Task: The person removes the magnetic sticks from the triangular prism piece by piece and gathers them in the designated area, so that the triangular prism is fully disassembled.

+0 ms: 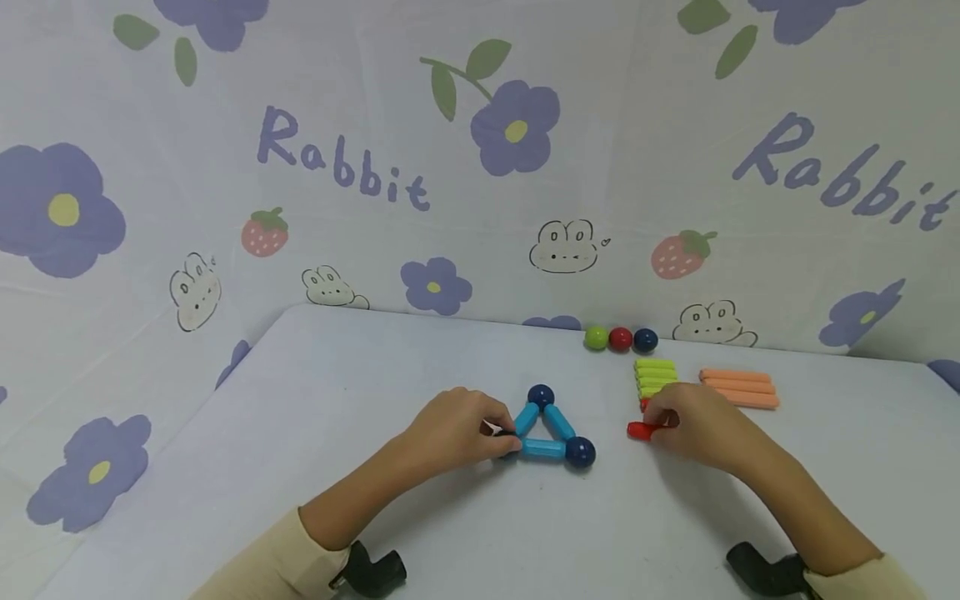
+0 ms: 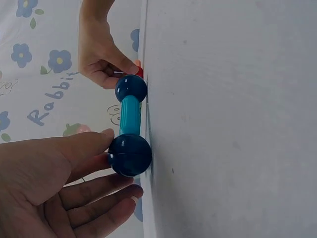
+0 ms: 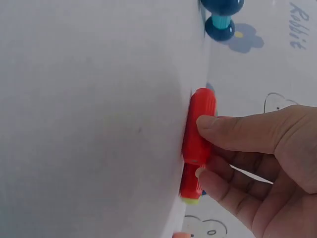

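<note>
A triangle of light-blue rods (image 1: 543, 450) joined by dark blue balls (image 1: 580, 452) lies flat on the white table. My left hand (image 1: 459, 427) pinches its left corner ball (image 2: 130, 155) between thumb and fingers; in the head view that ball is mostly covered. To the right, my right hand (image 1: 693, 425) holds a red rod (image 3: 199, 126) between thumb and fingers, low at the tabletop. Another red rod (image 3: 190, 181) shows just beyond it in the right wrist view, partly hidden by the fingers.
Several yellow-green rods (image 1: 655, 376) lie side by side behind the right hand. Orange rods (image 1: 738, 387) lie to their right. Along the back edge sit a green ball (image 1: 596, 337), a red ball (image 1: 620, 339) and a dark blue ball (image 1: 645, 340). A patterned cloth (image 1: 480, 192) hangs behind the table.
</note>
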Available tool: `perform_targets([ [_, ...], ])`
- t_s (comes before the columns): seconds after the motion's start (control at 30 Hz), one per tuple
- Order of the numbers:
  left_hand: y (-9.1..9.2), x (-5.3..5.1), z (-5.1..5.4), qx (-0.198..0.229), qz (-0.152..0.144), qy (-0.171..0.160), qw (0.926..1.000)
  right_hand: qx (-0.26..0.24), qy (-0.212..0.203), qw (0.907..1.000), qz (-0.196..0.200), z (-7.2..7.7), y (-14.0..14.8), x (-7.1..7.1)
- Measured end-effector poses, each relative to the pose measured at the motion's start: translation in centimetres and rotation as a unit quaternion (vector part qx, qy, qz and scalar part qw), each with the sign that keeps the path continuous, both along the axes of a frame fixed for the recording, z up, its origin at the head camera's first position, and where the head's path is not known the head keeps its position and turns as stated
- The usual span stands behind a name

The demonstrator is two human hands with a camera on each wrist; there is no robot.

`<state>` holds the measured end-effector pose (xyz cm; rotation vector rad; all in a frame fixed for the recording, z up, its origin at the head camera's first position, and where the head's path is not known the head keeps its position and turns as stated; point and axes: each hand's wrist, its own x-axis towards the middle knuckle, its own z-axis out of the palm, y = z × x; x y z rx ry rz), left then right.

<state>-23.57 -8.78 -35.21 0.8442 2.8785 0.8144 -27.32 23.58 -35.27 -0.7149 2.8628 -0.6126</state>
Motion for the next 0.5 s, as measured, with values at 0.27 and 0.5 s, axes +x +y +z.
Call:
perform_targets([
  [0.27,-0.1,0.2,0.5,-0.026,-0.004,-0.028,0.9993,-0.012,0.013,0.9994,-0.029,-0.3,0.9,-0.6],
  [0.5,0.0,0.3,0.7,-0.058,0.007,-0.046,0.9973,-0.006,0.034,0.9986,-0.040,-0.4,1.4,-0.7],
])
